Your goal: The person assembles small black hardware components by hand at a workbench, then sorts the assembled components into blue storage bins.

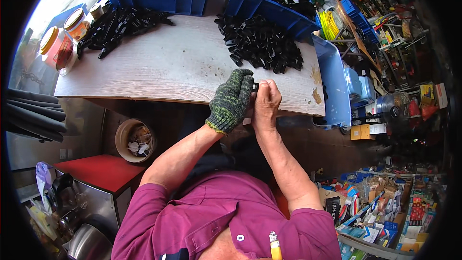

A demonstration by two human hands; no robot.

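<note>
Two forearms reach forward from a magenta button-up shirt [207, 212], which has a yellow lighter [275, 250] clipped near its front. Past the sleeves, the hands meet just above the front edge of a pale wood-grain table [168, 67]. The left hand [230, 97], in a green-and-black knit glove, has its fingers curled shut; the bare right hand [267, 103] is folded in a fist just beside it. A small black plastic part [255, 87] is pinched between the two, mostly hidden by the fingers. Below the table, to the left, stand a red-topped cabinet [103, 171] and a round waste bucket [122, 139] with crumpled scraps inside.

Beyond the hands, a heap of short black plastic pieces [262, 45] spreads over the right of the tabletop, and a pile of longer black strips [125, 26] lies on the left, near two clear jars with orange lids [57, 50]. A light-blue plastic bin [337, 84] stands against the table's right end. Behind the piles, the left blue crate [183, 4] and the right blue crate [262, 9] are both filled with black parts. Farther right, a coil of yellow cord [329, 25] sits before crowded shelving.
</note>
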